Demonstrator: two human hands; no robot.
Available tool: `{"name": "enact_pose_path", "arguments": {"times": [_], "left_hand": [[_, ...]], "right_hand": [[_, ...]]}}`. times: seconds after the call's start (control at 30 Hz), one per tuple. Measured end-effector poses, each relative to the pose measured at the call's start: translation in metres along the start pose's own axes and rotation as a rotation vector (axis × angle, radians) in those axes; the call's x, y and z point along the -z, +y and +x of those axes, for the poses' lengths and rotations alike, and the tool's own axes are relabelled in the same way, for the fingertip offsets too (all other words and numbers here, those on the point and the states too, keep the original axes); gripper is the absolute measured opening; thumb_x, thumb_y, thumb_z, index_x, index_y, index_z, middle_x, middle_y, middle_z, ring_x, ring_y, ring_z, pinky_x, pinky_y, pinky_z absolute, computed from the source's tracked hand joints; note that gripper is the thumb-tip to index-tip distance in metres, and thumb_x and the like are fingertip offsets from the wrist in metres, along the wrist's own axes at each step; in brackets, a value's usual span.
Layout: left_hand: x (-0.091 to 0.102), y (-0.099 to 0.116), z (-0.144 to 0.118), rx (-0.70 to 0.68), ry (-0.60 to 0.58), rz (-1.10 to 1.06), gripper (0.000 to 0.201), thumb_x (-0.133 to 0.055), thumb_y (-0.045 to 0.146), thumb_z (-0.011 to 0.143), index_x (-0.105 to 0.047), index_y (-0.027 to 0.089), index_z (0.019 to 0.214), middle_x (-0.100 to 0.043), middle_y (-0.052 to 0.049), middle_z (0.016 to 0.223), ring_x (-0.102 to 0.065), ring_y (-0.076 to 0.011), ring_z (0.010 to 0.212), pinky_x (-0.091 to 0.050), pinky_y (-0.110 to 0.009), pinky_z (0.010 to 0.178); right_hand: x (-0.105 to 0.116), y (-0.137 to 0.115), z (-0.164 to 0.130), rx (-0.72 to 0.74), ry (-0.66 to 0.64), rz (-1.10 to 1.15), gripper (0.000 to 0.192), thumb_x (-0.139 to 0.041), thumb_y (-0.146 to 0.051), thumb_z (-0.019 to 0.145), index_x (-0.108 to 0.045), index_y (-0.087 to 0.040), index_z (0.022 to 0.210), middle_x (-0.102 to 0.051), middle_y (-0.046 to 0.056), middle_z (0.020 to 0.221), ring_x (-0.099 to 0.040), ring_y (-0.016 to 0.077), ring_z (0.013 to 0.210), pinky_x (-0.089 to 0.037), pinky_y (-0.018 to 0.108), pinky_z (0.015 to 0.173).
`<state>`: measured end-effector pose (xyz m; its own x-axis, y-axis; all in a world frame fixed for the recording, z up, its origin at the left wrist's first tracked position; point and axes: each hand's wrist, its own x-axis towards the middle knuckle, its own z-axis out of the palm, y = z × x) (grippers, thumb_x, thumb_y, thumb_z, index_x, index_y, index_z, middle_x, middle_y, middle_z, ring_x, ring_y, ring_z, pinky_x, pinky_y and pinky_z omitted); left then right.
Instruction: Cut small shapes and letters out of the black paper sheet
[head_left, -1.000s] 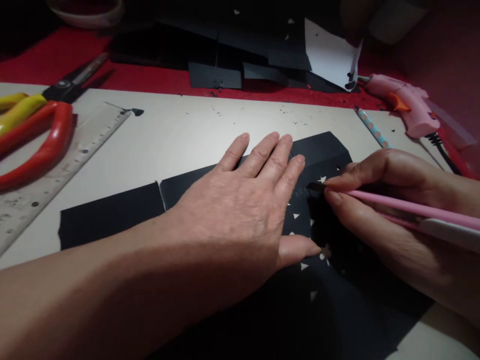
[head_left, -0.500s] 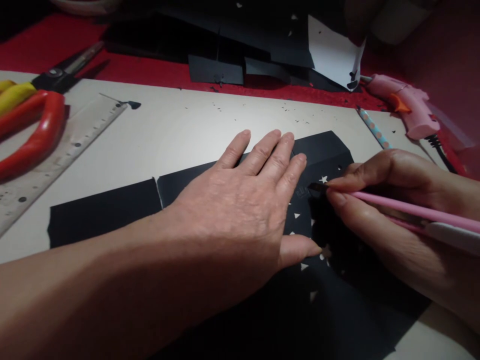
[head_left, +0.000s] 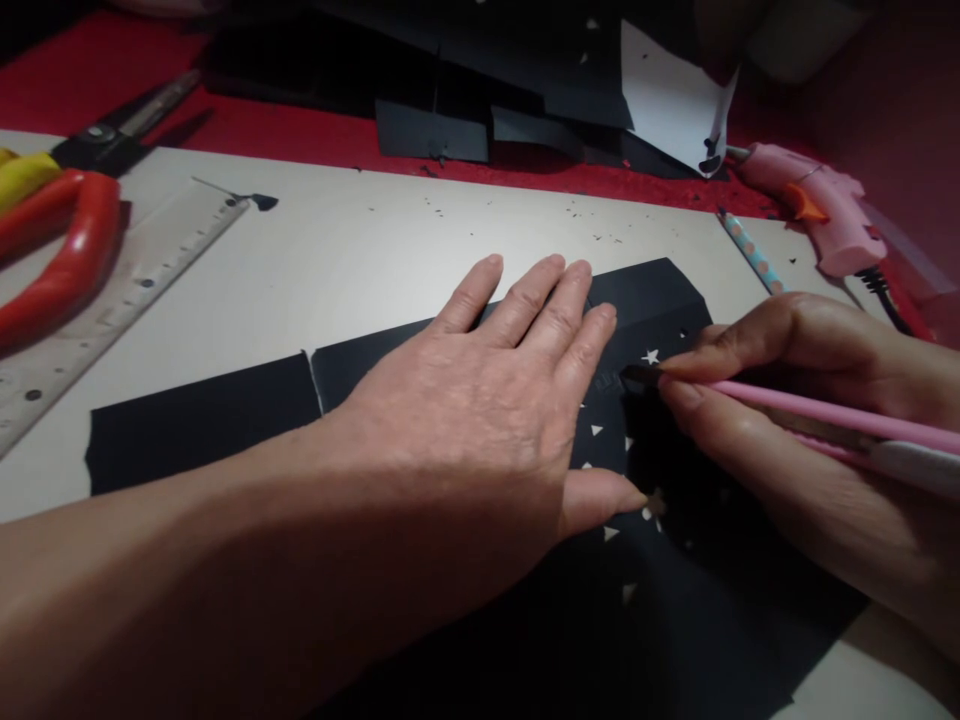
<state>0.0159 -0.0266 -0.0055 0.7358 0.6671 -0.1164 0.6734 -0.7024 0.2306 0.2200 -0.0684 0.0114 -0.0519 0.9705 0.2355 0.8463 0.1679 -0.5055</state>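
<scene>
Black card point(head_left: 195, 425) lies on the white board, with small star, triangle and round holes cut through it. My left hand point(head_left: 480, 410) presses flat on the card, fingers spread. Between the thumb and fingers of my right hand point(head_left: 742, 390) is a pink craft knife point(head_left: 810, 412), held like a pen. Its dark blade tip meets the card beside faint marks, just right of my left fingers. A star-shaped hole point(head_left: 651, 356) shows close to the blade. The shadow of my right hand hides part of the card.
Scissors with red and yellow handles point(head_left: 82, 240) rest by a clear ruler point(head_left: 142, 285) on the left. A pink glue gun point(head_left: 817, 205) and a blue dotted pencil point(head_left: 752, 250) lie at right. More cut black card point(head_left: 431, 130) and a white piece point(head_left: 667, 100) are behind, on red cloth.
The view has shifted slightly. Both hands stay almost in place, with the knife tip still at the faint marks on the card.
</scene>
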Motion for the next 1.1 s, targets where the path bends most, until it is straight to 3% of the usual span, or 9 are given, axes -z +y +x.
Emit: {"name": "enact_pose_path", "arguments": {"times": [0.13,0.43,0.67,0.83,0.97,1.03,1.1], "left_hand": [[0.001,0.002,0.001,0.016,-0.050,0.016,0.108,-0.043,0.083,0.098,-0.019,0.009,0.173,0.000,-0.020,0.180,0.001,-0.0455,0.167,-0.003,-0.066,0.136],[-0.005,-0.001,-0.003,-0.007,0.040,0.025,0.110,-0.041,0.086,0.097,-0.021,0.009,0.173,-0.011,-0.017,0.182,-0.007,-0.0456,0.168,-0.005,-0.063,0.138],[-0.005,-0.001,-0.005,0.003,0.073,0.018,0.105,-0.044,0.082,0.099,-0.025,0.010,0.172,-0.015,-0.017,0.181,-0.011,-0.0445,0.168,-0.009,-0.063,0.139],[-0.006,-0.002,-0.005,-0.013,0.074,0.014,0.102,-0.039,0.081,0.101,-0.023,0.010,0.173,-0.013,-0.016,0.182,-0.012,-0.0446,0.168,-0.008,-0.063,0.139],[-0.007,-0.003,-0.003,-0.006,0.051,0.009,0.107,-0.040,0.084,0.099,-0.021,0.010,0.173,-0.010,-0.018,0.182,-0.009,-0.0452,0.168,-0.007,-0.064,0.138],[-0.007,-0.002,-0.002,-0.016,0.039,0.022,0.109,-0.040,0.085,0.097,-0.020,0.009,0.173,-0.009,-0.019,0.181,-0.006,-0.0453,0.168,-0.005,-0.066,0.137],[-0.006,-0.002,-0.001,-0.025,0.041,0.027,0.108,-0.041,0.083,0.098,-0.022,0.008,0.172,-0.010,-0.020,0.180,-0.005,-0.0447,0.168,-0.006,-0.066,0.137]], "right_hand": [[0.001,0.001,0.001,-0.017,-0.002,0.005,0.006,-0.073,-0.032,0.082,-0.070,-0.036,0.078,-0.076,-0.008,0.070,-0.063,0.0099,0.049,-0.043,0.021,0.041],[0.002,-0.004,0.003,0.006,0.003,-0.046,0.007,-0.073,-0.034,0.084,-0.069,-0.037,0.079,-0.074,-0.007,0.070,-0.059,0.0106,0.050,-0.032,0.025,0.040],[0.013,0.013,-0.013,0.003,0.017,-0.042,0.012,-0.072,-0.050,0.090,-0.073,-0.038,0.092,-0.071,-0.001,0.072,-0.069,0.0203,0.064,-0.049,0.032,0.050],[0.017,0.020,-0.018,0.005,0.033,-0.049,0.014,-0.071,-0.052,0.091,-0.073,-0.040,0.096,-0.070,0.000,0.071,-0.073,0.0237,0.073,-0.054,0.034,0.055],[0.012,0.009,-0.011,0.017,0.040,-0.059,0.009,-0.071,-0.049,0.091,-0.073,-0.040,0.095,-0.070,-0.001,0.070,-0.073,0.0228,0.071,-0.054,0.033,0.054],[0.010,0.001,-0.005,0.013,0.000,-0.046,0.003,-0.072,-0.042,0.090,-0.072,-0.039,0.089,-0.072,-0.003,0.071,-0.071,0.0193,0.064,-0.052,0.030,0.050],[0.008,-0.004,0.000,-0.008,-0.058,-0.001,0.008,-0.072,-0.032,0.086,-0.070,-0.038,0.082,-0.073,-0.007,0.070,-0.067,0.0146,0.055,-0.048,0.026,0.046]]}}
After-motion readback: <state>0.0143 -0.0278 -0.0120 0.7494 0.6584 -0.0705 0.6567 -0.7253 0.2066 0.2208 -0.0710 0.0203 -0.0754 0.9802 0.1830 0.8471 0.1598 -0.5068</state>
